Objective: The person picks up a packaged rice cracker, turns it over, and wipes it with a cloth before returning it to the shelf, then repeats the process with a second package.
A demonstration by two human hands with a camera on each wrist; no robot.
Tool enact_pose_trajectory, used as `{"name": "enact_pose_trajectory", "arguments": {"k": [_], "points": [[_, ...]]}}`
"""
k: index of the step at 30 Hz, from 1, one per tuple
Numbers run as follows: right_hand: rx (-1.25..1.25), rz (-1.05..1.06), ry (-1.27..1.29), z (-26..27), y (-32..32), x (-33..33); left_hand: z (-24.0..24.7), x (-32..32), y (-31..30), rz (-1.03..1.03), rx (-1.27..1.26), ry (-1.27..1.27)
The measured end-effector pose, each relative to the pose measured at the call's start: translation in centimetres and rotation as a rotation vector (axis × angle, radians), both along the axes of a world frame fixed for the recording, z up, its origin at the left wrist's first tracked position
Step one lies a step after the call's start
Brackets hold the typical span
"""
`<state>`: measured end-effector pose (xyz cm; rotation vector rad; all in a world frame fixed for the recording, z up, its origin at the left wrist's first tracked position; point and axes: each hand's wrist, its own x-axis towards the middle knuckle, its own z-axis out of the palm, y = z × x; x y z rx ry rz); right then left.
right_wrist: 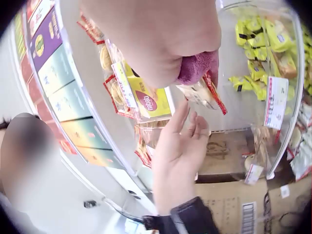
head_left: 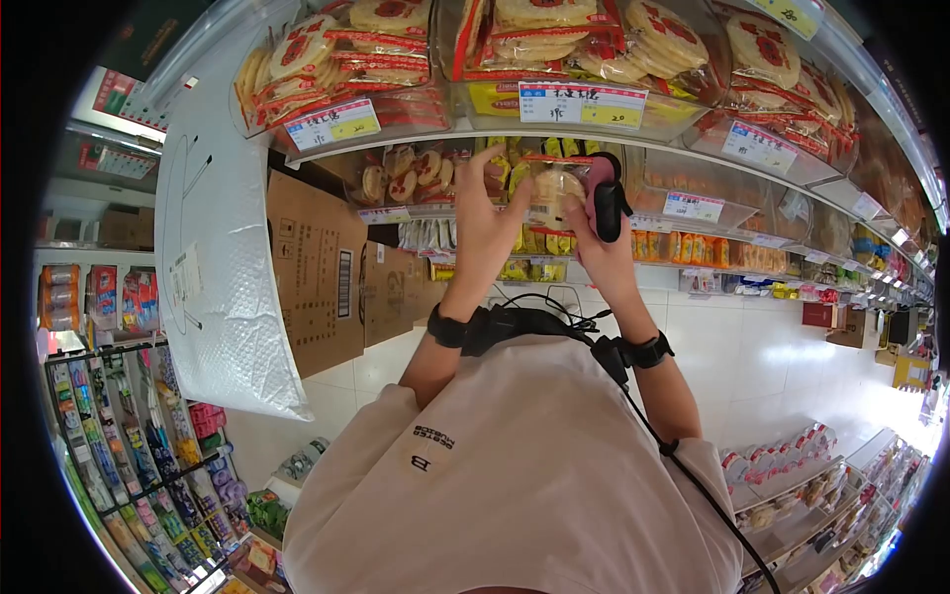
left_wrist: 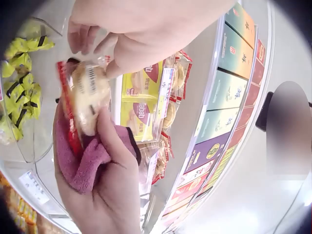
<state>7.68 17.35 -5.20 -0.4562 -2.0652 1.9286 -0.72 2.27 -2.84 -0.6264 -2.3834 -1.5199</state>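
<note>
My right hand [head_left: 602, 255] holds a clear-wrapped pack of pale round biscuits [left_wrist: 90, 95] with a red edge, its thumb across the front. A purple cloth [left_wrist: 80, 168] with black trim is bunched in that same hand, behind and below the pack. On the pack's other side is my left hand [head_left: 482, 223], its thumb and fingers spread apart. In the right wrist view the left fingertips [right_wrist: 181, 109] point up right beside the wrapper, gripping nothing. Both hands are in front of a shelf bin of small yellow packets [right_wrist: 256, 48].
Above the hands, a shelf of clear bins holds red-wrapped round biscuits [head_left: 379, 54] behind price tags [head_left: 582, 105]. Brown cartons [head_left: 317, 267] and a white padded sheet [head_left: 223, 267] stand at the left. Orange packets [head_left: 683, 247] line a lower shelf to the right.
</note>
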Motion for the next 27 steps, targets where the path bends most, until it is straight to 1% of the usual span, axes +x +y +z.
{"name": "enact_pose_trajectory", "arguments": {"k": [2, 3, 4, 6, 7, 9, 10, 11, 12, 14, 15, 18, 19, 21, 23, 24, 25, 26, 27], "points": [[0.023, -0.005, -0.052, -0.2, 0.2, 0.1, 1.0, 0.9, 0.1, -0.208, 0.169, -0.279], [0.057, 0.012, -0.013, -0.1, 0.0, 0.2, 1.6, 1.3, 0.3, -0.309, 0.252, -0.420], [0.090, 0.027, 0.027, 0.0, -0.2, 0.4, 1.5, 1.5, 0.5, -0.303, 0.286, -0.488], [0.203, 0.089, 0.245, 0.5, -1.3, 0.6, 1.3, 1.6, 1.1, -0.292, 0.355, -0.621], [0.450, 0.189, 0.353, 2.4, -1.9, 0.1, 2.0, 1.8, 1.1, -0.307, 0.385, -0.650], [0.574, 0.164, 0.371, 3.7, -2.9, 0.4, 3.9, 2.3, 1.1, -0.344, 0.442, -0.710], [0.636, 0.149, 0.380, 4.0, -3.1, 0.5, 3.8, 2.0, 1.0, -0.369, 0.415, -0.752], [0.560, 0.107, 0.394, 3.2, -3.1, 0.0, 3.5, 1.5, 0.7, -0.395, 0.387, -0.795], [0.416, 0.102, 0.343, 2.3, -2.8, -0.4, 3.1, 1.3, 0.5, -0.417, 0.361, -0.838], [0.128, 0.095, 0.242, 1.0, -2.0, -1.0, 2.5, 1.5, 0.8, -0.386, 0.335, -0.773], [-0.011, 0.145, 0.140, 1.3, -1.8, -0.9, 2.5, 1.6, 1.0, -0.371, 0.335, -0.758], [0.080, 0.052, 0.383, 3.6, -3.9, -0.2, 2.8, 2.1, 1.6, -0.320, 0.360, -0.755], [0.361, 0.052, 0.451, 2.8, -3.4, -0.3, 2.7, 2.1, 1.7, -0.360, 0.471, -0.798], [0.533, 0.140, 0.483, 3.8, -2.8, -0.1, 2.5, 1.9, 2.0, -0.440, 0.693, -0.878], [0.680, 0.218, 0.495, 4.9, -3.1, 0.3, 3.1, 2.2, 1.2, -0.465, 0.700, -0.980], [0.649, 0.224, 0.502, 4.9, -3.1, 0.2, 3.3, 2.4, 1.0, -0.479, 0.704, -1.032], [0.620, 0.226, 0.506, 4.8, -3.0, 0.1, 2.9, 2.3, 1.0, -0.521, 0.742, -0.992], [0.591, 0.228, 0.510, 4.7, -2.8, 0.0, 1.8, 2.1, 1.2, -0.501, 0.647, -0.910], [0.450, 0.183, 0.461, 4.3, -2.8, 0.0, 1.1, 2.1, 1.4, -0.480, 0.554, -0.826]]}}
